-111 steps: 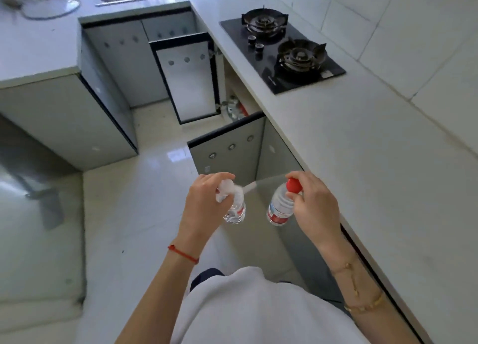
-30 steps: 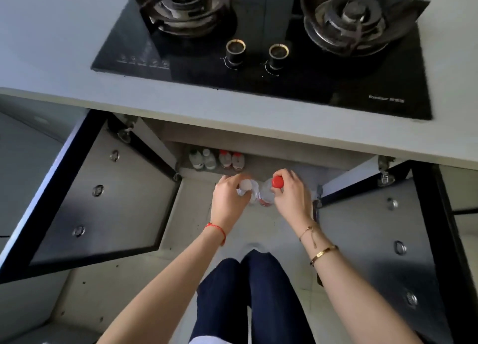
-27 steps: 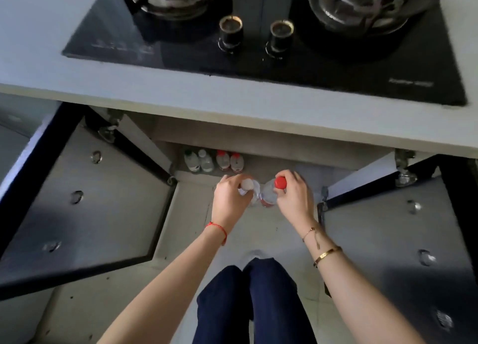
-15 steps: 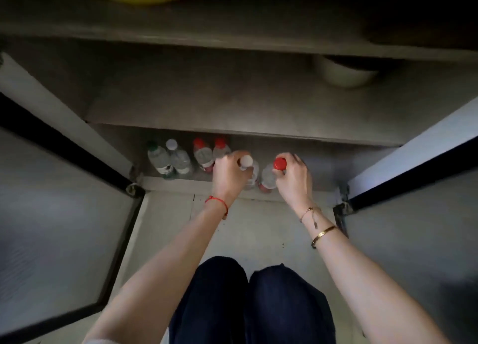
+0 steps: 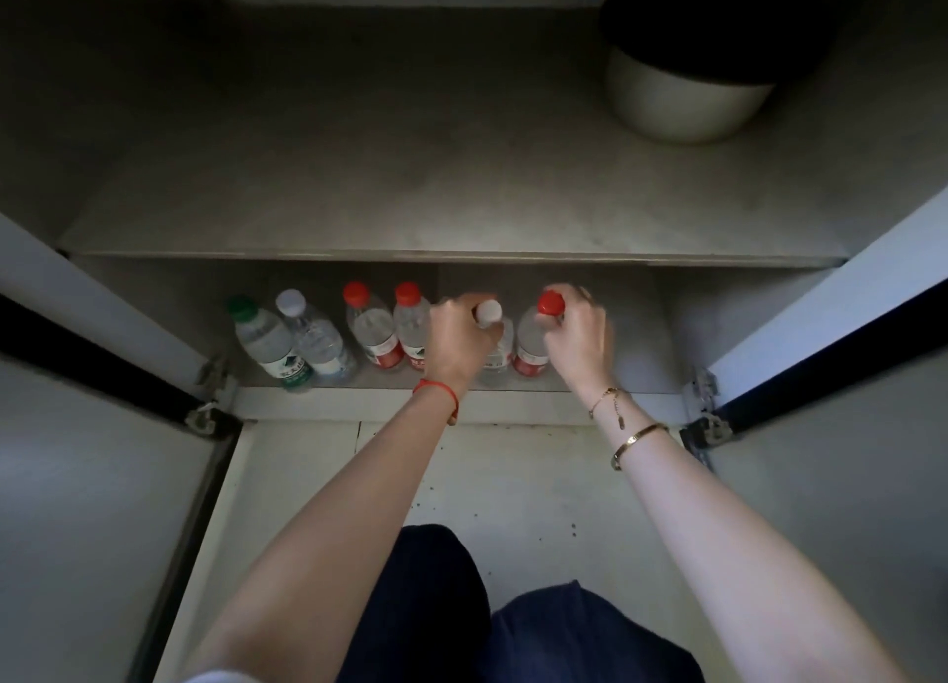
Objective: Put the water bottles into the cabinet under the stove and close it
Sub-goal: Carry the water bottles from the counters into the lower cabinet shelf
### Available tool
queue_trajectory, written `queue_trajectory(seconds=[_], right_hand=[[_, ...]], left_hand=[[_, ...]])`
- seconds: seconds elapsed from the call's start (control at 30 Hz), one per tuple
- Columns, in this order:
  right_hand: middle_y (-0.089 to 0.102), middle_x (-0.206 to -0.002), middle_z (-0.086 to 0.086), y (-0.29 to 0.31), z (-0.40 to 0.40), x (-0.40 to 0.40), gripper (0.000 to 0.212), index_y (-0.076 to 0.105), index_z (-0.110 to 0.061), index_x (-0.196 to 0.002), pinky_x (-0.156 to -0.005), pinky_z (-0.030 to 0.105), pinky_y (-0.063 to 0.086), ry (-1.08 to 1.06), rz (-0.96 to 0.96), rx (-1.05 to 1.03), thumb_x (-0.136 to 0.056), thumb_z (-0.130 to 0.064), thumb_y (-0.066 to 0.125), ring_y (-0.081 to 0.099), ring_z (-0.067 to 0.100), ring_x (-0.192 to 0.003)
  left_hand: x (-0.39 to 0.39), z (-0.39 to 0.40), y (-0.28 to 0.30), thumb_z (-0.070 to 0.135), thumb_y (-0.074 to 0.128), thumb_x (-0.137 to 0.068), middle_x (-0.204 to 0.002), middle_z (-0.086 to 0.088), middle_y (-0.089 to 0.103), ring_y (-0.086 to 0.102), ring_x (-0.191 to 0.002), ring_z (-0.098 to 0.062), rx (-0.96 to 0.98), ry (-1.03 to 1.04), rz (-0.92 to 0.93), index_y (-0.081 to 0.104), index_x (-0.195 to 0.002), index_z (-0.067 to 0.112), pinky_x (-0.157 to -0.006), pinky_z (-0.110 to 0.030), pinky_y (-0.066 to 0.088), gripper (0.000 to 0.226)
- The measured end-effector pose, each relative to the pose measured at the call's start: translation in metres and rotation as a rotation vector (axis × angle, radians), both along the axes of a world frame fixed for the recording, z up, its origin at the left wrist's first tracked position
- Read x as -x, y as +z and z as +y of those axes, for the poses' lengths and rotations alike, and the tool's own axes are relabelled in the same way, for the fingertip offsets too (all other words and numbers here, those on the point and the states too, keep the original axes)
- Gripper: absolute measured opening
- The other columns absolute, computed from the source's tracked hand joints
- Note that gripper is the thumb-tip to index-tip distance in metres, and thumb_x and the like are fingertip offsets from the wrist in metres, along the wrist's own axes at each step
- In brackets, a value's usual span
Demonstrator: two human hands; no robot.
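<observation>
The left hand (image 5: 459,341) curls its fingers round the top of the white-cap bottle (image 5: 501,346) and holds it. The right hand (image 5: 579,344) holds the red-cap bottle (image 5: 531,346) the same way, by its top. Both bottles stand up straight, side by side, inside the cabinet on the bottom shelf (image 5: 641,354), near the middle of its front edge. I cannot tell if their bottoms rest on the shelf.

Four more bottles stand in a row on the same shelf. The green-cap bottle (image 5: 267,344) is near the front left corner. Next to it is a second white-topped bottle (image 5: 315,336). Then come two red-topped bottles (image 5: 372,331), and the last one is just beside the left hand.

The top shelf (image 5: 410,195) has a white bowl (image 5: 677,102) near its back right corner.

The left door (image 5: 77,477) and the right door (image 5: 846,477) are wide open. A red string (image 5: 436,387) is on the left wrist. Gold bracelets (image 5: 636,438) are on the right wrist.
</observation>
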State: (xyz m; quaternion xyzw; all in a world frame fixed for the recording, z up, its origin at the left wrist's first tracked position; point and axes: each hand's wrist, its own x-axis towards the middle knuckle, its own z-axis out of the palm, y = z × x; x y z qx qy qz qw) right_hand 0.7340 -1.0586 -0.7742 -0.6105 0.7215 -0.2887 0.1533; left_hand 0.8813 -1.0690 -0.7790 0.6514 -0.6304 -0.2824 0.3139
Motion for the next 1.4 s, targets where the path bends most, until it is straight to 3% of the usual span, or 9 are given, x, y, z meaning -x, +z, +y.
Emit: queue_trajectory(seconds=[0.27, 0.4, 0.5, 0.6, 0.8, 0.97, 1.13, 1.3, 1.4], right_hand=[[0.067, -0.112, 0.012, -0.009, -0.022, 0.002, 0.025, 0.065, -0.015, -0.111, -0.082, 0.034, 0.051, -0.048, -0.003, -0.039, -0.086, -0.013, 0.065, 0.065, 0.033, -0.1], [0.066, -0.115, 0.011, -0.011, -0.021, -0.001, 0.029, 0.064, -0.014, -0.115, -0.084, 0.031, 0.048, -0.035, -0.039, -0.029, -0.086, -0.016, 0.068, 0.063, 0.032, -0.102], [0.063, -0.119, 0.012, -0.013, -0.018, -0.005, 0.035, 0.061, -0.011, -0.12, -0.09, 0.034, 0.05, -0.024, -0.081, -0.015, -0.087, -0.019, 0.068, 0.062, 0.031, -0.106], [0.063, -0.118, 0.014, -0.013, -0.016, -0.004, 0.036, 0.061, -0.01, -0.122, -0.09, 0.029, 0.046, -0.028, -0.119, -0.006, -0.087, -0.016, 0.068, 0.062, 0.032, -0.107], [0.064, -0.12, 0.013, -0.011, -0.005, -0.001, 0.04, 0.058, -0.009, -0.126, -0.092, 0.023, 0.041, 0.007, -0.146, 0.019, -0.087, -0.013, 0.068, 0.061, 0.029, -0.112], [0.06, -0.127, 0.009, -0.01, 0.007, 0.003, 0.047, 0.054, -0.011, -0.132, -0.097, 0.028, 0.043, 0.042, -0.083, 0.031, -0.087, -0.019, 0.067, 0.055, 0.027, -0.12], [0.059, -0.128, 0.008, -0.001, 0.02, -0.003, 0.048, 0.052, -0.011, -0.134, -0.096, 0.024, 0.038, 0.061, -0.053, 0.075, -0.088, -0.021, 0.065, 0.05, 0.025, -0.122], [0.058, -0.129, 0.006, 0.015, 0.031, -0.02, 0.051, 0.051, -0.014, -0.136, -0.101, 0.033, 0.042, 0.136, -0.025, 0.121, -0.087, -0.024, 0.065, 0.049, 0.023, -0.121], [0.058, -0.131, 0.004, 0.024, 0.034, -0.032, 0.052, 0.05, -0.015, -0.136, -0.103, 0.033, 0.041, 0.201, -0.007, 0.142, -0.088, -0.026, 0.066, 0.048, 0.022, -0.122]], left_hand=[[0.007, -0.025, -0.009, 0.014, 0.078, -0.076, -0.104, -0.004, 0.075, 0.07, -0.096, -0.016, 0.026, 0.0, -0.04, 0.072, -0.109, 0.017, -0.083, -0.016, 0.048, 0.034], [0.006, -0.03, -0.011, 0.013, 0.077, -0.075, -0.098, -0.002, 0.076, 0.07, -0.092, -0.016, 0.037, -0.002, -0.048, 0.073, -0.103, 0.02, -0.079, -0.017, 0.048, 0.029], [0.005, -0.028, -0.01, 0.01, 0.076, -0.076, -0.104, -0.005, 0.074, 0.069, -0.097, -0.018, 0.039, -0.007, -0.049, 0.072, -0.107, 0.016, -0.081, -0.015, 0.044, 0.031], [0.003, -0.026, -0.01, 0.009, 0.076, -0.077, -0.109, -0.006, 0.073, 0.068, -0.101, -0.019, 0.037, -0.015, -0.033, 0.069, -0.111, 0.013, -0.083, -0.013, 0.042, 0.035], [-0.001, -0.022, -0.013, 0.009, 0.076, -0.078, -0.116, -0.009, 0.07, 0.065, -0.107, -0.022, 0.036, -0.042, -0.022, 0.064, -0.121, 0.011, -0.087, -0.018, 0.044, 0.044], [-0.01, -0.006, -0.009, 0.008, 0.075, -0.079, -0.119, -0.011, 0.066, 0.063, -0.11, -0.026, 0.127, -0.079, -0.104, 0.06, -0.124, 0.011, -0.092, -0.028, 0.05, 0.048], [-0.032, 0.019, 0.001, 0.019, 0.071, -0.084, -0.118, -0.01, 0.065, 0.066, -0.1, -0.025, 0.214, -0.065, -0.181, 0.057, -0.128, 0.013, -0.078, -0.026, 0.052, 0.046], [-0.065, 0.041, 0.009, 0.02, 0.069, -0.084, -0.113, -0.008, 0.066, 0.063, -0.101, -0.025, 0.246, -0.031, -0.185, 0.059, -0.124, 0.016, -0.078, -0.03, 0.052, 0.042], [-0.085, 0.051, 0.014, 0.018, 0.07, -0.081, -0.105, -0.008, 0.067, 0.062, -0.097, -0.026, 0.267, -0.01, -0.213, 0.061, -0.12, 0.014, -0.079, -0.039, 0.055, 0.04]])
